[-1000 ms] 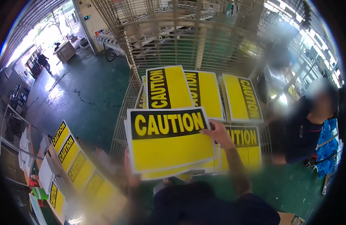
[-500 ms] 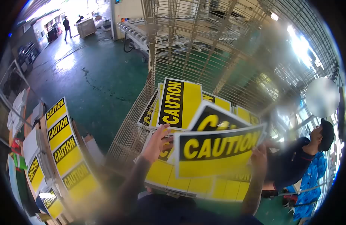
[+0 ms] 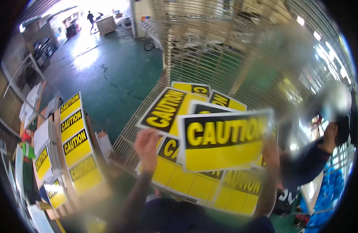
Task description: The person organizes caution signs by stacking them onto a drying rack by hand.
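Note:
My right hand (image 3: 270,152) grips the right edge of a yellow-and-black caution sign (image 3: 225,157), held up with its lettering facing me. Part of another sign (image 3: 214,108) shows behind its top edge. To the left, my left hand (image 3: 147,149) has its fingers closed at the lower edge of a tilted caution sign (image 3: 163,108); they are slightly blurred. Beneath both hands, more caution signs (image 3: 186,183) lie in rows and overlapping in a wire mesh cage (image 3: 126,139).
Stacked caution signs (image 3: 76,145) lie on a bench at left, beside white sheets (image 3: 41,141). A person (image 3: 311,163) in dark clothing and a cap stands close on the right, near blue packages (image 3: 326,194). Mesh walls rise ahead; green floor (image 3: 120,73) stretches beyond.
The sign at my left hand has turned and shifted left, uncovering another sign behind it. The sign in my right hand has risen slightly and levelled. The view has shifted a little.

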{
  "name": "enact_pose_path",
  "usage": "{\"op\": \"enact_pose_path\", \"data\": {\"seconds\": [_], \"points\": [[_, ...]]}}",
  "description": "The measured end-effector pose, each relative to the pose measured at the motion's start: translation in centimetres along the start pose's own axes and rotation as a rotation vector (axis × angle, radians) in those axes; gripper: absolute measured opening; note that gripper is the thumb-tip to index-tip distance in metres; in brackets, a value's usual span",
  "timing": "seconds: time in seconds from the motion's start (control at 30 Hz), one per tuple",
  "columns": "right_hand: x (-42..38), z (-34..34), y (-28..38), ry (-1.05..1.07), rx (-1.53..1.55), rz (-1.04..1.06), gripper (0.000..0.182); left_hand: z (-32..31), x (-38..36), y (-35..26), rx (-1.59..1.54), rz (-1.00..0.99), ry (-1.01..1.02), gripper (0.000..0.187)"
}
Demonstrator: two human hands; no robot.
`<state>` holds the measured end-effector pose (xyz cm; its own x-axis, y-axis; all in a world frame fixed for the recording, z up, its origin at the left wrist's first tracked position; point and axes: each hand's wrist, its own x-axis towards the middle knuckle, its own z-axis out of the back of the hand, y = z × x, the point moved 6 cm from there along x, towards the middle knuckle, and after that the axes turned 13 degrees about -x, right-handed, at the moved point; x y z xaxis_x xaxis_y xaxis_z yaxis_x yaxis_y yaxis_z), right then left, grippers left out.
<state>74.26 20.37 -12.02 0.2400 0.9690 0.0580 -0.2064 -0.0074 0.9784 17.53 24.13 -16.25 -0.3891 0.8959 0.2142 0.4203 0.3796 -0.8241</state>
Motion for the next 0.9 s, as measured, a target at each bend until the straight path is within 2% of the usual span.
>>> {"op": "enact_pose_path", "data": {"seconds": [0.07,0.13,0.2,0.23,0.27,0.33,0.37,0.4,0.47,0.53,0.6,0.67,0.7,0.73,0.77,0.83,0.87,0.9], "points": [[1.6,-7.3,3.3,0.181,0.057,-0.036,0.029,0.3,-2.0,-4.9,-0.139,-0.058,-0.105,0.017],[3.4,-13.5,4.0,0.395,0.209,-0.125,0.03,2.3,-2.9,-6.4,-0.143,-0.099,-0.153,0.018],[3.8,-19.2,7.6,0.478,0.008,-0.072,0.031,6.0,-3.4,-6.3,-0.084,-0.151,-0.183,0.021],[5.1,-21.5,6.9,0.516,0.0,-0.067,0.032,6.4,-3.9,-6.0,-0.16,-0.063,-0.25,0.01],[6.6,-23.7,6.2,0.561,-0.012,-0.06,0.032,6.2,-4.1,-5.1,-0.35,0.092,-0.225,0.023],[9.0,-27.7,8.3,0.596,-0.367,-0.102,0.038,5.8,-5.0,-3.8,-0.722,0.352,-0.176,0.058],[11.9,-30.3,6.9,0.645,-0.38,0.011,0.04,5.4,-5.7,-3.3,-0.896,0.471,-0.169,0.073],[15.4,-33.2,4.6,0.683,-0.394,0.128,0.043,4.9,-6.1,-3.3,-0.934,0.483,-0.131,0.073],[20.0,-38.6,4.6,0.677,-0.737,0.484,0.051,3.7,-6.8,-3.5,-0.957,0.441,-0.106,0.064],[22.0,-43.2,5.2,0.785,-0.927,0.632,0.059,5.3,-6.9,-3.1,-0.449,0.316,-0.068,0.054],[23.5,-47.3,3.8,0.918,-1.139,0.645,0.074,6.3,-7.5,-2.5,-0.271,0.266,-0.106,0.051],[22.2,-49.2,3.2,0.995,-1.091,0.665,0.08,6.3,-7.9,-2.5,-0.409,0.305,-0.232,0.057],[21.3,-49.1,3.8,0.909,-1.024,0.625,0.079,5.8,-8.0,-3.1,-0.416,0.321,-0.32,0.063],[20.1,-48.2,4.8,0.824,-0.955,0.584,0.079,6.8,-8.0,-2.6,-0.44,0.252,-0.251,0.061],[19.1,-46.5,6.1,0.772,-0.813,0.568,0.078,8.2,-8.1,-2.5,-0.511,0.283,-0.314,0.058],[17.6,-42.7,9.0,0.668,-0.533,0.548,0.076,6.7,-7.5,-3.9,-0.615,0.232,-0.204,0.049],[17.7,-40.5,8.8,0.67,-0.419,0.466,0.067,6.0,-7.6,-4.0,-0.605,0.255,-0.15,0.051],[17.9,-38.6,8.9,0.745,-0.417,0.443,0.071,5.4,-7.7,-4.1,-0.592,0.273,-0.097,0.054]]}}
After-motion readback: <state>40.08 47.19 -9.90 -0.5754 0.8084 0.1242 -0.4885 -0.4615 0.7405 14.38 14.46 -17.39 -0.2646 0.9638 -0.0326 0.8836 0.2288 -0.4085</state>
